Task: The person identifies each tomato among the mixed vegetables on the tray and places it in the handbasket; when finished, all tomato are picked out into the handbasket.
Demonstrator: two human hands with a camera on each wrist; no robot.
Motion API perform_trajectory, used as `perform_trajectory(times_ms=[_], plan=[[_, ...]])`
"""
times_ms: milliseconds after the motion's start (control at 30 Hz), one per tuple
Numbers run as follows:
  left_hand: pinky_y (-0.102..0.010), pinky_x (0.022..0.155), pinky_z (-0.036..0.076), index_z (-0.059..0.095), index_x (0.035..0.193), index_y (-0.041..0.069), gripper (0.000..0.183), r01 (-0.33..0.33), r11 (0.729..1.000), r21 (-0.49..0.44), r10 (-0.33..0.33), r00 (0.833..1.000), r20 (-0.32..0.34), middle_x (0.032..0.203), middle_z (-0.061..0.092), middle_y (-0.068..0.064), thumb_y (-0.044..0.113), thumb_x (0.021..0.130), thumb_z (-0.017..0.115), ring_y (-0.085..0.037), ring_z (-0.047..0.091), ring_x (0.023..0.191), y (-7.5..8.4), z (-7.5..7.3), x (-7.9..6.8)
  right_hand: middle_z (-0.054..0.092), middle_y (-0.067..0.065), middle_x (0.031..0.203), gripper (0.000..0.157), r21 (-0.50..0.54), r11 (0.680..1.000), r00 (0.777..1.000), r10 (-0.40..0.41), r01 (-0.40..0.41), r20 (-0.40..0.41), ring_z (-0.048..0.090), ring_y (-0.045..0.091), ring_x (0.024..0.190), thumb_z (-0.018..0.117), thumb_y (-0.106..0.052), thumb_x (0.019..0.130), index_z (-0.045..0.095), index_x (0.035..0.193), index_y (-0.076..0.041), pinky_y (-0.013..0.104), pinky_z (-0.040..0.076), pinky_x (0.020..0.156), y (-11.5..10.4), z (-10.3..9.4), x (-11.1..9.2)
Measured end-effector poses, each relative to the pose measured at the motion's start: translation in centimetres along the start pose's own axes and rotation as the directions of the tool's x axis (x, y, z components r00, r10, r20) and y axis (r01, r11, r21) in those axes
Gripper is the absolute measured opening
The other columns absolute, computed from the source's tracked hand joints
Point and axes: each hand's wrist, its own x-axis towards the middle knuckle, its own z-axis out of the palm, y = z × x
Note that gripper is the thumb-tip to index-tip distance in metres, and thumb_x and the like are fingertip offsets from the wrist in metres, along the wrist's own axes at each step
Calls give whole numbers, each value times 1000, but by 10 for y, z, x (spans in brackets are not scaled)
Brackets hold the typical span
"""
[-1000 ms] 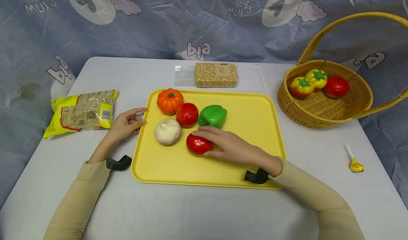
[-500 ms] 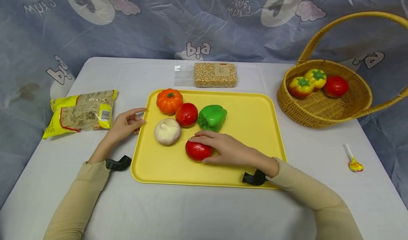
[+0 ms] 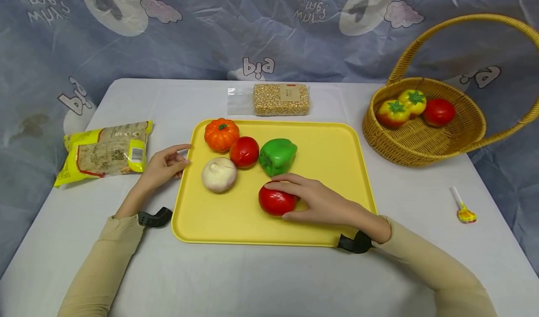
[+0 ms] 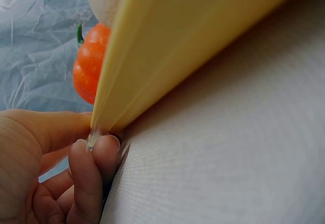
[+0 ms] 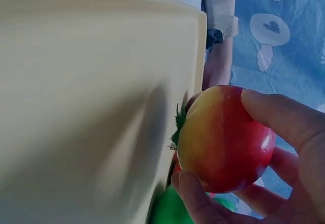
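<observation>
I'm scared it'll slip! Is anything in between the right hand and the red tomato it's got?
Nothing visible is: the right hand grips the red tomato directly. The green pepper lies just beyond, not in between.

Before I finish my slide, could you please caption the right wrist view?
The right hand grips a red-and-yellow tomato, its green calyx facing the yellow tray.

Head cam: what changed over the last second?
The right hand moved the glossy round red-and-yellow tomato it grips toward the person, then rightward, over the yellow rectangular tray. Nothing visibly let go. Unchanged: left hand pinching the tray's rim, small orange pumpkin, glossy green bell pepper, golden-brown wicker basket.
</observation>
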Motion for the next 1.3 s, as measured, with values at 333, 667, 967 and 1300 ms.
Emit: perform_trajectory(times_ms=[333,667,967,1300], plan=[[-22,48,48,47,135,0,46,-9,1000,-8,9,1000,2,75,60,7,7,91,59,-4,53,52,-12,-1,5,49,-3,135,66,-6,1000,986,18,-19,-167,50,14,123,78,-24,76,48,135,-27,35,52,93,10,-22,-26],[-22,48,48,47,134,-3,45,-21,1000,-11,21,1000,1,74,60,5,5,90,58,-5,53,52,-5,0,2,52,3,133,71,-47,996,939,50,-70,-340,52,14,117,81,-12,70,51,134,-19,16,51,82,29,-45,-45],[-22,48,48,46,136,1,47,-11,1000,5,11,1000,0,75,60,9,8,91,58,-4,53,53,-28,-2,11,55,11,129,74,-80,988,843,71,-134,-534,45,-13,105,81,1,66,53,133,-13,0,45,73,49,-68,-62],[-22,48,48,46,137,6,48,-12,1000,11,12,1000,-9,76,60,10,13,91,60,-4,53,53,-35,-1,13,54,4,124,75,-51,963,740,169,-265,-651,44,-15,101,79,2,68,50,136,-16,-5,40,73,75,-98,-80]])
